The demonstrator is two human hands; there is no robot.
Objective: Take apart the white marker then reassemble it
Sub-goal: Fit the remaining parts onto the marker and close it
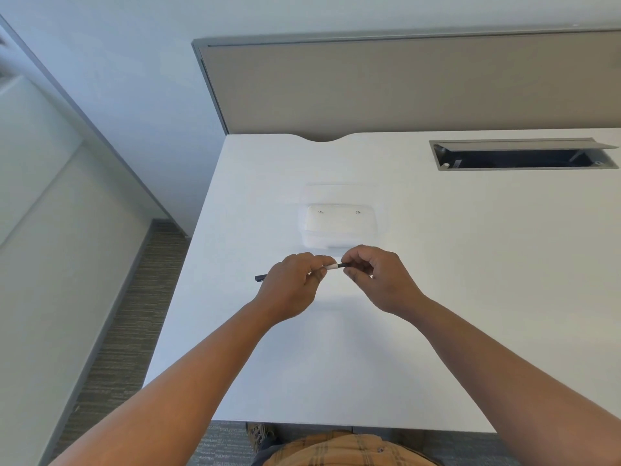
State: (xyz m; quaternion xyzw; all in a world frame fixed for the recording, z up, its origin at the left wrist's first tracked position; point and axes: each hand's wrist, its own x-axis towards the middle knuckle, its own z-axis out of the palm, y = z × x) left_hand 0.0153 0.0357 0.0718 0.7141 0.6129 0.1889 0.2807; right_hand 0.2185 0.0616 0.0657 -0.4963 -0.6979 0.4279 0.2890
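Head view looks down on a white desk (437, 297) that fills most of the frame, with a grey-framed fabric partition (403, 85) standing along its far edge, well beyond the grip. Far to the right of the grip and further back, an open cable tray (524, 156) is sunk into the desk surface, its grey lid tipped up. Just behind the grip, a clear plastic tray (339, 223) rests on the desk, hard to make out against the white top. Below the grip, at the near desk edge, a plaid-patterned garment (349, 449) shows. Both bare forearms reach in from the bottom corners and meet above the middle of the desk. The left hand (289, 287) is closed around the white marker (331, 266), whose pale barrel pokes out between thumb and forefinger toward the right. The right hand (376, 280) pinches a dark, thin part at the barrel's right end with its fingertips (351, 272); whether that part is seated in the barrel or already free is unclear from here. A dark tip (260, 278) sticks out on the far left side of the left hand, possibly the marker's other end or a cap.
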